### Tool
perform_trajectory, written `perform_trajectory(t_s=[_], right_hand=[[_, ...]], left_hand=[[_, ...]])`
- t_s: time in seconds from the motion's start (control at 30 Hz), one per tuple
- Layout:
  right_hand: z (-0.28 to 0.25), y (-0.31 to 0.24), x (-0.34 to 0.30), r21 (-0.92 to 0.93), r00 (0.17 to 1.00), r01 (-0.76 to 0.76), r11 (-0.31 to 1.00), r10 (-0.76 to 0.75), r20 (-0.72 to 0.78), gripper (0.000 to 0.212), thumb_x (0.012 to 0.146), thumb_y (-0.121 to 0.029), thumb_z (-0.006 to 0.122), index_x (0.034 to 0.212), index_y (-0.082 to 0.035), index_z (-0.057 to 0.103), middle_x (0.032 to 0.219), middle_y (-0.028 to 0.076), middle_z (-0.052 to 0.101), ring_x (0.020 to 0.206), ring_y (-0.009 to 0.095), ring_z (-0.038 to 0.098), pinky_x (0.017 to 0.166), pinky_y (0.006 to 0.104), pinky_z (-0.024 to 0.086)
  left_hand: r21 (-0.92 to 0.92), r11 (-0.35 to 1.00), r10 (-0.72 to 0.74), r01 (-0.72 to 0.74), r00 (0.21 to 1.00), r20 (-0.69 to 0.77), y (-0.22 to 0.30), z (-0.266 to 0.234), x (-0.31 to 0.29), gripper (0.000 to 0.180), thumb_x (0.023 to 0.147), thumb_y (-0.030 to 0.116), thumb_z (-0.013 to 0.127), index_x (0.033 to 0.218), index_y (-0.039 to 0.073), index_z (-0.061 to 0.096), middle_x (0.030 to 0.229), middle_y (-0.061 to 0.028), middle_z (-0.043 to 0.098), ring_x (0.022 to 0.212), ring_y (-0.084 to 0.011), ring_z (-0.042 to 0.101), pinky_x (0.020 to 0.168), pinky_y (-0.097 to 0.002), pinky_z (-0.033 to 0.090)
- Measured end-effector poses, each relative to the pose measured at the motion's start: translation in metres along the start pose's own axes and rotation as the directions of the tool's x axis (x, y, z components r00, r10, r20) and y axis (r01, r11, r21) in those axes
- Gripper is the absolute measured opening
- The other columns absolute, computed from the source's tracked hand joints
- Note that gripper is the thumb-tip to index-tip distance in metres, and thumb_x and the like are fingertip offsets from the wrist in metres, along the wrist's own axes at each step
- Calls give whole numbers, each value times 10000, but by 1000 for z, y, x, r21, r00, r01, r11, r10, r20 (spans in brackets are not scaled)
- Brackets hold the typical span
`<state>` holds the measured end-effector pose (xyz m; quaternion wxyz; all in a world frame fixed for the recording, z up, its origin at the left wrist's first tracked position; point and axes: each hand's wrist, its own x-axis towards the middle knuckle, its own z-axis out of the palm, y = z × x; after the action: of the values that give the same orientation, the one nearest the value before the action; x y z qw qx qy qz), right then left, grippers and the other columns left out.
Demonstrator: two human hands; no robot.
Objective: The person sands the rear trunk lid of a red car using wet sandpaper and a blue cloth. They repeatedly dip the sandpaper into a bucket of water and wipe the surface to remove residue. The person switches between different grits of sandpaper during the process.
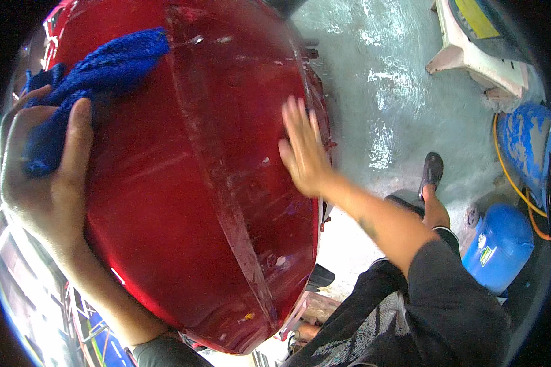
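Observation:
A large glossy red body panel (147, 202), seemingly of a vehicle, fills the left and middle of the head view. A greyish strip (211, 165) runs lengthwise along it, with dull smears beside it. At the upper left my left hand (43, 159) is closed round a bunched blue cloth (113, 58), part of which hangs past the thumb over the panel. My right hand (303, 144) lies flat against the panel near its right edge, fingers stretched out and slightly blurred, holding nothing.
To the right spreads a shiny wet-looking grey floor (379, 98). A blue tank (499, 244) stands at the lower right, below a worn blue drum (526, 147) and an orange hose (502, 159). A whitish part (471, 61) sits at the upper right. My shoe (432, 171) rests on the floor.

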<state>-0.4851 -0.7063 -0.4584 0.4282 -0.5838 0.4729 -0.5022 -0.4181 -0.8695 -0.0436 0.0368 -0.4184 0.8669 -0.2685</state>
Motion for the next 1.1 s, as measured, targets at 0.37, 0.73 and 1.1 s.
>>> perform_trajectory(t_s=[0.37, 0.73, 1.1], right_hand=[[4, 6, -56, -75, 995, -3, 997, 11, 101, 748, 1194, -313, 451, 1794, -1, 134, 1874, 267, 107, 1745, 437, 88, 1380, 665, 8], [-115, 81, 30, 813, 725, -364, 454, 686, -59, 456, 1184, -219, 528, 1623, -124, 604, 1371, 78, 719, 1188, 158, 685, 997, 365, 583], [-34, 105, -29, 566, 677, -454, 688, 680, -283, 227, 1037, -137, 805, 1083, 32, 660, 1196, 122, 755, 953, 146, 723, 786, 323, 616]], left_hand=[[-23, 999, 38, -39, 998, -58, -7, 9, -7, 279, 915, 215, 968, 1047, 27, 810, 1204, -110, 819, 1107, -219, 768, 1016, -363, 588], [56, 995, 84, -80, 993, -81, -27, 34, -1, 256, 981, 249, 905, 1110, 37, 841, 1161, -101, 819, 1070, -229, 761, 1057, -366, 573], [79, 996, 49, -46, 998, -35, -27, 20, 10, 306, 987, 294, 898, 1137, 32, 845, 1175, -104, 819, 1092, -223, 760, 1055, -364, 567]])
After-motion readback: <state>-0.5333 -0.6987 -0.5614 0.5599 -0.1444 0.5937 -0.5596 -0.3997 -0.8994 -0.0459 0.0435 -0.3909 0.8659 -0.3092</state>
